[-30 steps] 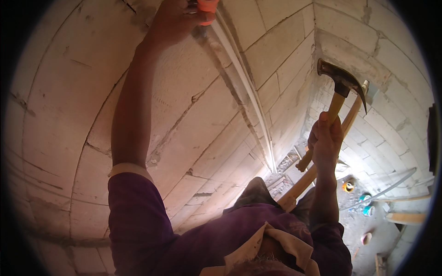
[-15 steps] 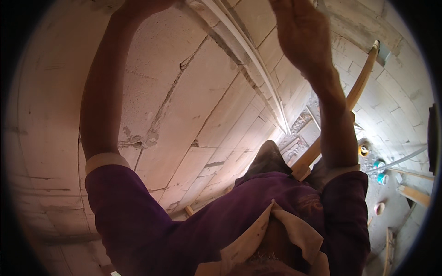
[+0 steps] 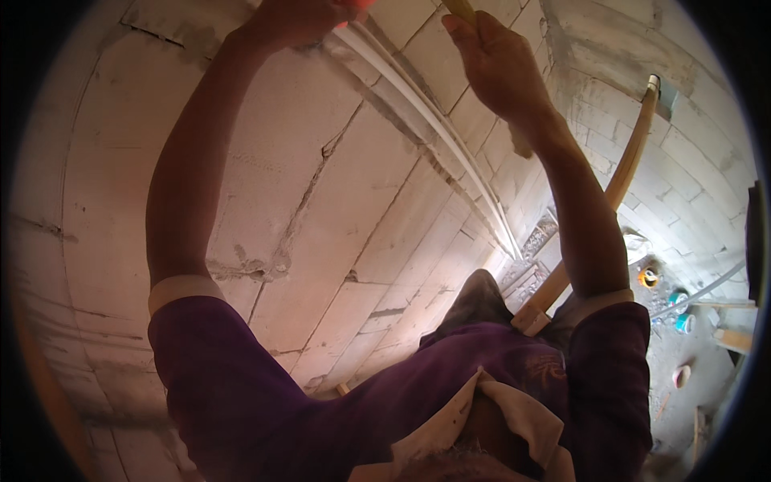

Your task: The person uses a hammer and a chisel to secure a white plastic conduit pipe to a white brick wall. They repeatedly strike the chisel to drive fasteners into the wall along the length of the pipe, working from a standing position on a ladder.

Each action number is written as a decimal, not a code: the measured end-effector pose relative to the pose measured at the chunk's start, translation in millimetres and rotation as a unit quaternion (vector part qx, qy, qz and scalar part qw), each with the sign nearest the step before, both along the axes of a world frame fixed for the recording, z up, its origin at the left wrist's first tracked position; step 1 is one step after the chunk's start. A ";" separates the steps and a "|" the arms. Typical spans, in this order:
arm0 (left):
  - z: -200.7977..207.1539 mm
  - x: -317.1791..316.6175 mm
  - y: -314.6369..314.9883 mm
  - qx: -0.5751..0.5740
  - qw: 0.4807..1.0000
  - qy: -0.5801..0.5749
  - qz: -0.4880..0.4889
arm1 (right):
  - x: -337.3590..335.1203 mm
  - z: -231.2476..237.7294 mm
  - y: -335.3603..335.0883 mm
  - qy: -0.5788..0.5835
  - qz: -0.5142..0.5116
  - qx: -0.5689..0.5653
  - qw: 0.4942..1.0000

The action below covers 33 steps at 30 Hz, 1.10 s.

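You are reaching both arms up along a block wall [image 3: 337, 241] of pale grey masonry. Your left hand [image 3: 301, 16] is sitting at the very top edge of the view, pressing on the upper end of a pair of white pipes [image 3: 438, 132] — something orange-pink [image 3: 353, 8] is showing at its fingertips, but most of the hand is cut off, so you cannot tell whether it is closed or open. The pipes are running side by side down the wall, from the hand toward the foot of the wall near your right knee.

Your right hand [image 3: 498, 68] is closing around a yellowish wooden handle [image 3: 459, 8] whose top is leaving the picture; the head of the tool is out of sight. It is hovering just right of the pipes, not touching them.

Behind your right forearm a wooden ladder rail [image 3: 622, 177] is leaning against the wall's corner. Below it, on the dusty floor [image 3: 699, 402], small cans [image 3: 683, 317] and an orange round object [image 3: 647, 278] are lying near a timber offcut [image 3: 735, 339]. Your purple sleeves are filling the lower part of the view.
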<state>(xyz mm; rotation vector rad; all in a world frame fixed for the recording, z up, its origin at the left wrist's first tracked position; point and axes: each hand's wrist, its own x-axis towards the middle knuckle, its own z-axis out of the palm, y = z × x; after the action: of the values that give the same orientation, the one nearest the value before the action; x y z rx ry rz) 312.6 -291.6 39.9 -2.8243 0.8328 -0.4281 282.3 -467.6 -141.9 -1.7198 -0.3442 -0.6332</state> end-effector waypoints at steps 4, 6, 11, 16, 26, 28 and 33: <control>7.3 5.6 -17.7 0.025 0.996 0.017 0.082 | -13.0 3.9 -30.5 0.087 -0.002 0.084 0.993; 18.2 5.4 -6.1 -0.136 0.987 0.073 0.048 | -20.3 -0.3 -47.7 0.125 0.028 0.142 0.982; 34.0 -19.6 9.4 -0.256 0.966 0.022 0.005 | -42.2 -6.4 -52.2 0.151 0.074 0.257 0.952; 16.3 -25.6 30.0 -0.195 0.981 0.016 -0.013 | -52.7 -7.1 -46.3 0.163 0.065 0.209 0.962; 5.5 -36.2 50.3 -0.152 0.986 -0.001 -0.069 | -65.9 15.5 -6.3 -0.096 0.050 0.181 0.977; 2.2 -33.3 39.5 -0.206 0.975 0.050 -0.066 | -58.5 14.7 17.8 -0.141 0.040 0.173 0.974; 6.6 -23.0 38.6 -0.167 0.985 0.005 -0.047 | -40.5 35.2 6.1 -0.085 0.036 -0.001 0.996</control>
<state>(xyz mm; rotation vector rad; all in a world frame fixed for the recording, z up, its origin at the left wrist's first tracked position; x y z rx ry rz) 289.6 -252.9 46.5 -3.0999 0.9816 -0.6193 241.8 -461.6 -106.6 -1.6525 -0.5232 -0.7283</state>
